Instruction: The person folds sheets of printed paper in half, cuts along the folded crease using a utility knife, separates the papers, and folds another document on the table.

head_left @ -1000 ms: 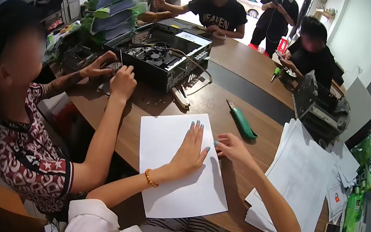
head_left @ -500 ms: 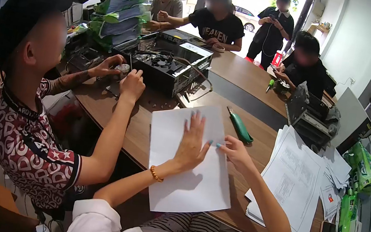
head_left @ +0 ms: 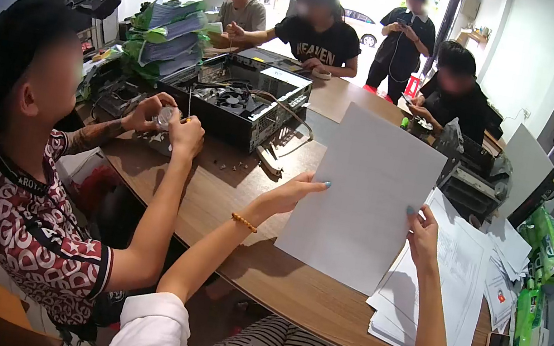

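Brown wood surfaces the worktop (head_left: 256, 260), where an opened computer case (head_left: 227, 119) sits beyond and printed papers (head_left: 450, 280) lie stacked at right. The left hand (head_left: 290, 192) and right hand (head_left: 423, 237) grip the white paper (head_left: 366, 198) by opposite sides, thumbs in front, likely so it does not sag, tilted up near those papers.

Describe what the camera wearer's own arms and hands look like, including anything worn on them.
Loose white sleeves leave the forearms bare. A bracelet of round amber-brown beads circles the left wrist; none shows on the right. The left hand and right hand are gloveless, with blue-green polish on the visible thumbnails.
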The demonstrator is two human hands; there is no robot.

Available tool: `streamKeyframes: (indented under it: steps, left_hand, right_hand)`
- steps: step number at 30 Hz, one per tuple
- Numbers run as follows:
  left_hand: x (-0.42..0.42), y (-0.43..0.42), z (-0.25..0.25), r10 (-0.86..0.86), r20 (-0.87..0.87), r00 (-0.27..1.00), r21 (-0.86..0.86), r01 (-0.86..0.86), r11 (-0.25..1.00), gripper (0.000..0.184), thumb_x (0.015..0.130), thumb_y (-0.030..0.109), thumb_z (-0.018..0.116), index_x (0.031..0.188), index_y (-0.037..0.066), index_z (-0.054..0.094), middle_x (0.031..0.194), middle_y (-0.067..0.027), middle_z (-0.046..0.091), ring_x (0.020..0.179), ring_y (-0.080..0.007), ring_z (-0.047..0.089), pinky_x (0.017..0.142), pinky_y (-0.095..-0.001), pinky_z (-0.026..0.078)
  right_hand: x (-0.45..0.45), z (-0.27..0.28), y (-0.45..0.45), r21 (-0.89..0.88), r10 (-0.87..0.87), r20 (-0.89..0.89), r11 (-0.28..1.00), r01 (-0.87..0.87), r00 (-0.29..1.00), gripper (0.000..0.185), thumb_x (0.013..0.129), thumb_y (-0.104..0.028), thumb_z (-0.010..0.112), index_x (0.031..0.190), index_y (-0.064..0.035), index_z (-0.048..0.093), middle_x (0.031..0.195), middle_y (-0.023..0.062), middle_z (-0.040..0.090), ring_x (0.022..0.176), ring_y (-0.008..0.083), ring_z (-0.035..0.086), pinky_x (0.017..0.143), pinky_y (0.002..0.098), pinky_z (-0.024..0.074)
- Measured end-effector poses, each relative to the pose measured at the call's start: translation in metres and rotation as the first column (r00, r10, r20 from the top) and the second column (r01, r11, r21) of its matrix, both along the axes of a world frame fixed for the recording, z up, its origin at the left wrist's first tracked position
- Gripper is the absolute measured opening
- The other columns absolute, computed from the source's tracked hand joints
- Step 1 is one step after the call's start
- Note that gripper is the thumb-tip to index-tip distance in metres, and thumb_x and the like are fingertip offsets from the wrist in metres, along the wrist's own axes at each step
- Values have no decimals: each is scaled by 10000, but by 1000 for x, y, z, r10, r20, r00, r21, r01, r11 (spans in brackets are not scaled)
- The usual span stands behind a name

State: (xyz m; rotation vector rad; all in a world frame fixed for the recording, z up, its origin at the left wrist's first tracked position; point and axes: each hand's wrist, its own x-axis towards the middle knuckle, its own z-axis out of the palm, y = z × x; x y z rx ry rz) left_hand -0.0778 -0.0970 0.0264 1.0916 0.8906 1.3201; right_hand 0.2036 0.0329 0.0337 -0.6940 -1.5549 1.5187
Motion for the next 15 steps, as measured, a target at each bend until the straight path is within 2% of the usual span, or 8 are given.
streamKeyframes:
  steps: [2,3,5,6,8,10,12,15]
  left_hand:
    - [2,9,-10,-25,46,999,18,24,1000,364,892,220,498,1179,-1,470,1077,-74,560,975,-133,543,794,-274,469]
    - [5,10,-13,15,38,999,39,-17,999,341,897,201,487,1171,-2,478,1074,-75,564,962,-131,553,794,-271,476]
    - [8,11,-18,58,31,998,48,-59,997,320,902,182,477,1163,-3,485,1070,-75,568,949,-130,562,794,-269,483]
    - [11,9,-17,115,12,993,61,-115,991,313,900,176,479,1157,-2,492,1065,-70,570,952,-130,559,792,-263,482]
    - [13,4,-15,166,-6,986,61,-165,984,306,898,169,482,1151,0,499,1061,-65,572,954,-130,557,791,-257,480]
    - [11,-3,-7,105,-31,994,130,-101,986,315,896,182,502,1162,14,498,1098,-50,553,1023,-120,501,866,-276,416]
    - [11,-11,2,128,-7,992,120,-126,985,320,892,177,511,1168,16,497,1099,-49,554,1022,-120,501,864,-273,418]
    - [3,-24,15,124,28,992,115,-126,985,334,883,170,532,1179,20,493,1098,-47,556,1020,-121,504,857,-272,426]
  right_hand:
    - [6,-9,5,-18,21,26,1000,-20,999,246,886,-92,509,1117,-20,465,870,21,602,718,43,567,578,171,453]
    - [0,-6,-1,-24,21,26,999,-21,999,246,886,-92,509,1117,-20,465,870,21,602,718,43,567,578,171,453]
    - [-19,5,-23,42,12,-101,999,-8,995,357,887,-85,501,1211,19,393,1015,84,581,889,120,570,765,229,463]
    - [-22,2,-22,31,10,-100,1000,-7,995,357,887,-85,501,1211,19,393,1015,84,581,889,120,570,765,229,463]
    - [-27,-6,-19,121,-44,-108,991,57,993,436,881,-75,504,1265,40,334,1113,124,540,1003,172,532,881,271,413]
    - [-32,6,-27,146,-66,-72,986,76,995,433,876,-79,515,1259,35,348,1092,119,551,975,164,543,857,265,426]
    - [-32,16,-32,164,-105,-40,980,110,994,431,871,-84,526,1253,30,363,1072,113,562,948,155,554,834,260,438]
    - [-23,27,-29,117,-42,-112,992,55,993,350,855,-83,553,1176,19,457,1009,104,588,886,136,571,760,241,466]
